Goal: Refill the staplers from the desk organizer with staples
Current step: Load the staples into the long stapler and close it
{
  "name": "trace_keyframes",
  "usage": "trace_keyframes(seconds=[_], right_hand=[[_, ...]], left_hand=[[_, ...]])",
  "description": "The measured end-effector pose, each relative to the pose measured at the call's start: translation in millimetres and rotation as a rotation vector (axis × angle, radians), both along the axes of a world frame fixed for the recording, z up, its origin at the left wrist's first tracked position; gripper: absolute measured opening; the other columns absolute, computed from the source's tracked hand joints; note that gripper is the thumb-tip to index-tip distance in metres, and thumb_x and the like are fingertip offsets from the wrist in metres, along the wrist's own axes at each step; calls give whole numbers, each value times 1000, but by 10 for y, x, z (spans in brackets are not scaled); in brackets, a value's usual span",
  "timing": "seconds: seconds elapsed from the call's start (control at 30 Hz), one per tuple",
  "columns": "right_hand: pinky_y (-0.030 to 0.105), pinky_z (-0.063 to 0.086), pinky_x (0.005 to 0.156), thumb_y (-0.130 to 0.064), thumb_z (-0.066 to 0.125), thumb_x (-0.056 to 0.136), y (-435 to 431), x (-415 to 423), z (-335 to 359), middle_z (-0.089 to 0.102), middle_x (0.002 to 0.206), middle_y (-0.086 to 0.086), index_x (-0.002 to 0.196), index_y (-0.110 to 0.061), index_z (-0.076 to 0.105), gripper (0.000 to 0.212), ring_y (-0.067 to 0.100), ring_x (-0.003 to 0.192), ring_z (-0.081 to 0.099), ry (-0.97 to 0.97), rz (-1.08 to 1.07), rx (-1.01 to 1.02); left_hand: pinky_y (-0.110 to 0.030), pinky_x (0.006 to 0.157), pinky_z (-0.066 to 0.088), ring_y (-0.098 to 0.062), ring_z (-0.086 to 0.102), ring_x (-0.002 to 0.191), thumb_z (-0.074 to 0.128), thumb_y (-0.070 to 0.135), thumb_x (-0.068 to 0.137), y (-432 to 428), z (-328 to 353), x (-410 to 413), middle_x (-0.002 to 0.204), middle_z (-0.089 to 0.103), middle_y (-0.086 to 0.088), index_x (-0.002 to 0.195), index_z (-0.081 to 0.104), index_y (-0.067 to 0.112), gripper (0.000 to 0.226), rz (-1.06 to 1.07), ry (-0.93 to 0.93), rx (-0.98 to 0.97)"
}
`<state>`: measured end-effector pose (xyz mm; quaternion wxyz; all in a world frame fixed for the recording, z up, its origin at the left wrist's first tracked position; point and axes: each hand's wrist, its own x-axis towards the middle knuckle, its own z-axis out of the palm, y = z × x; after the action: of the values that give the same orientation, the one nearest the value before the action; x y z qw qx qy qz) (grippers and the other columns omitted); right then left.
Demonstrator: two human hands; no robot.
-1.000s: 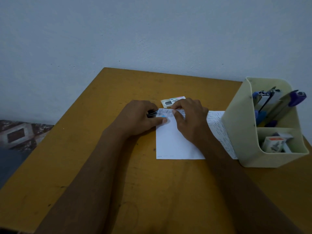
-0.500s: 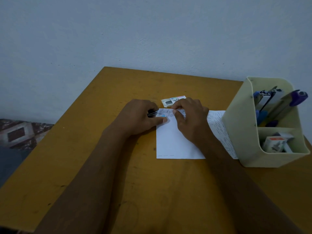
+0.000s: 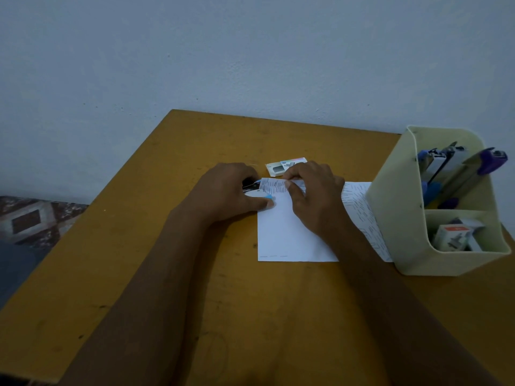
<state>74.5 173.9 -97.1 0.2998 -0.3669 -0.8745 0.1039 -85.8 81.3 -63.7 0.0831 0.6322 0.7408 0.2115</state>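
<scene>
- Ochre-yellow wooden tabletop (image 3: 167, 274) fills the near ground, scuffed in places, with two bare forearms reaching out across it.
- A plain white sheet of paper (image 3: 281, 235) lies flat near the middle, its lower edge nearest me.
- The left hand (image 3: 228, 190) is curled round a small white-and-blue stapler (image 3: 257, 192) at the sheet's top left corner, thumb laid along the top.
- The right hand (image 3: 315, 196) pinches the sheet's top edge between thumb and forefinger, just beside the stapler.
- A second sheet with printed lines (image 3: 359, 201) pokes out to the right, running up to the organizer.
- A pale green plastic desk organizer (image 3: 395, 207) stands at the right; small cardboard staple boxes (image 3: 452, 236) sit in its front compartment, while a blue stapler (image 3: 430, 162) and a purple stapler (image 3: 490, 160) lean in the rear one.
- A small flat staple box (image 3: 281, 167) lies just behind the hands.
- A pale blue-grey wall (image 3: 250, 51) backs it all, with patterned floor (image 3: 28, 218) at the left.
</scene>
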Motion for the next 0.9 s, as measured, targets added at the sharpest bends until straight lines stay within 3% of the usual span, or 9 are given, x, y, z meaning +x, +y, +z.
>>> trace_keyframes(seconds=[0.23, 0.43, 0.57, 0.67, 0.77, 0.9], right_hand=[[32, 23, 98, -28, 56, 89, -21, -17, 67, 53, 127, -5, 115, -29, 53, 27, 14, 117, 40, -122, -43, -93], [32, 27, 94, -30, 59, 86, -49, 13, 94, 53, 123, -3, 107, -27, 57, 21, 16, 115, 41, -142, -70, 2], [37, 43, 94, -28, 60, 86, -38, -4, 179, 62, 110, -2, 99, -23, 63, 14, 16, 103, 52, -230, -31, -36], [40, 52, 84, -26, 62, 84, -57, 19, 241, 67, 98, 0, 92, -21, 67, 11, 16, 92, 57, -230, 11, -70], [40, 51, 84, -26, 63, 84, -85, 66, 325, 66, 101, -1, 93, -22, 67, 10, 16, 94, 56, -257, 33, -118], [31, 46, 85, -26, 62, 86, -167, 225, 511, 62, 111, 0, 105, -19, 62, 20, 16, 99, 54, -264, 83, -181]], left_hand=[[-20, 69, 46, -6, 50, 91, 73, 41, 77, -76, 14, -137, 116, 62, 0, 123, 59, 18, 53, 74, -49, 8], [-14, 69, 40, -6, 49, 96, 71, 27, 81, -123, 9, -248, 126, 59, -4, 134, 51, 17, 58, 201, -151, 132], [-10, 61, 43, -4, 57, 83, 77, 33, 75, -120, 40, -191, 109, 62, 5, 116, 58, 22, 47, 243, -277, 218], [-11, 57, 47, 1, 58, 79, 80, 31, 72, -122, 76, -100, 95, 61, 11, 98, 58, 24, 34, 226, -324, 250], [-8, 56, 43, 1, 59, 76, 79, 29, 71, -97, 116, -48, 96, 63, 12, 95, 64, 26, 28, 219, -303, 235], [-11, 68, 50, -4, 62, 82, 78, 16, 72, -80, 279, 49, 98, 68, 6, 100, 68, 21, 31, 165, -310, 243]])
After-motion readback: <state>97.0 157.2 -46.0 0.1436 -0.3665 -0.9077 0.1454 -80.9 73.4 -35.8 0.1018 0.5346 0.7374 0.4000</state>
